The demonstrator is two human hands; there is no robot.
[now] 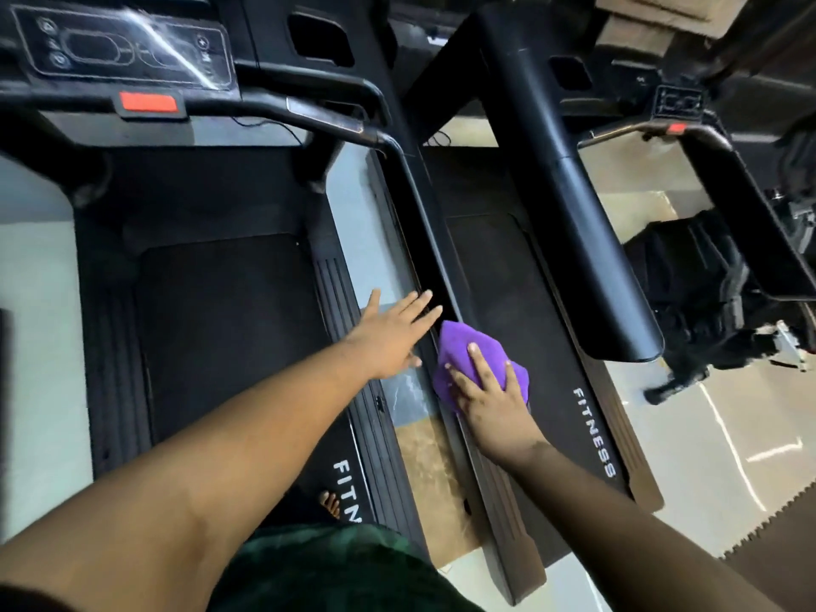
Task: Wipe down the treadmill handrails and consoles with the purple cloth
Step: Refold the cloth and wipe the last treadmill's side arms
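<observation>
My right hand [490, 397] presses the purple cloth [474, 357] flat against the near end of the black right handrail [424, 205] of the near treadmill, fingers spread over the cloth. Just left of it, my left hand [395, 333] reaches forward with fingers apart, holding nothing, close beside the same handrail's end. The near treadmill's console [123, 48] with a red stop tab [148, 102] sits at the upper left. A second treadmill stands to the right, with its wide black handrail [587, 214] and small console [678, 103].
The near treadmill's belt [221, 337] lies under my left arm, the second treadmill's belt [508, 280] lies right of the cloth. My foot [331, 503] stands on the near deck. Dark gym equipment [697, 302] sits at the right, with foam floor mats [777, 536] at the lower right.
</observation>
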